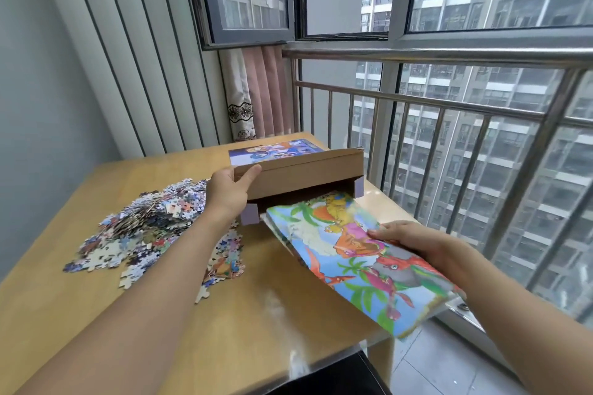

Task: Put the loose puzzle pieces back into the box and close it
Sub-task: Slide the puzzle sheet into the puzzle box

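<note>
A flat cardboard puzzle box [298, 170] with a cartoon picture on top lies at the far side of the wooden table [64, 314]. Its near end flap is lifted open. My left hand [229, 191] grips the flap's left corner, thumb on its brown inner face. My right hand [414, 242] holds a stack of colourful dinosaur picture boards [359, 261], whose far end sits in the box mouth while the near end juts past the table's right edge. A heap of loose puzzle pieces [150, 228] lies left of the box, partly hidden under my left forearm.
A metal railing [449, 106] and large windows stand close behind and to the right of the table. A pink curtain [256, 93] hangs in the far corner. A dark object [337, 375] sits below the table's near right corner. Tiled floor shows at the right.
</note>
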{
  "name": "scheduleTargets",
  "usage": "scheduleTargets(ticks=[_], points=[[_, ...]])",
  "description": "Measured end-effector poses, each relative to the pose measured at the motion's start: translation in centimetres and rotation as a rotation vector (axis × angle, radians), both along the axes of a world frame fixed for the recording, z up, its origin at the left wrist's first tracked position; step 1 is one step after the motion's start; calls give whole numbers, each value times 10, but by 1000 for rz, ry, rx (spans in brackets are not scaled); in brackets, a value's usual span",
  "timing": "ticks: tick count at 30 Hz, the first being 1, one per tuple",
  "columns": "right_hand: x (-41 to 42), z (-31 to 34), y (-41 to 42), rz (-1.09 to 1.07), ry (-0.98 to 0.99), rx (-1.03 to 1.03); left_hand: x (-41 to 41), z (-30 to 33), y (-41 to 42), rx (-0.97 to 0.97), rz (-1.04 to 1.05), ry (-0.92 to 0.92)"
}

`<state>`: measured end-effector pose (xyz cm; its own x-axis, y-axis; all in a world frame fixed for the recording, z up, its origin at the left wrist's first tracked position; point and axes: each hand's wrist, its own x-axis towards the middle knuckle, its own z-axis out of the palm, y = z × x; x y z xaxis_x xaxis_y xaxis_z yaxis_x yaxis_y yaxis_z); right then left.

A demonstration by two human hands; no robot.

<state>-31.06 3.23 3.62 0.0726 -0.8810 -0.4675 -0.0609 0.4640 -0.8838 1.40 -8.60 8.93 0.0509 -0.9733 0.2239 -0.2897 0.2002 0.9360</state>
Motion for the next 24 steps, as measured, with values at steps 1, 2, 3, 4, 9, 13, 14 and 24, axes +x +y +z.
scheduleTargets(ticks=[1,2,3,4,9,13,14,24], points=[[0,0,0,1,-16,16,0,-1,-1,5,-8,12],[0,-1,1,-1,-25,26,0,-1,-1,12,-12,19],[1,0,1,-3,-30,28,-1,-1,-1,10,-20,27],[2,0,1,-9,-36,23,-1,-1,-1,12,-28,32],[14,3,-3,-105,-62,-75,0,-4,0,-1,-90,76],[31,6,-15,-151,21,-94,2,-10,3,8,-134,104],[35,6,-20,-183,45,-100,2,-10,3,11,-146,115],[50,10,-32,-299,-212,-21,2,-25,7,-12,-270,169]])
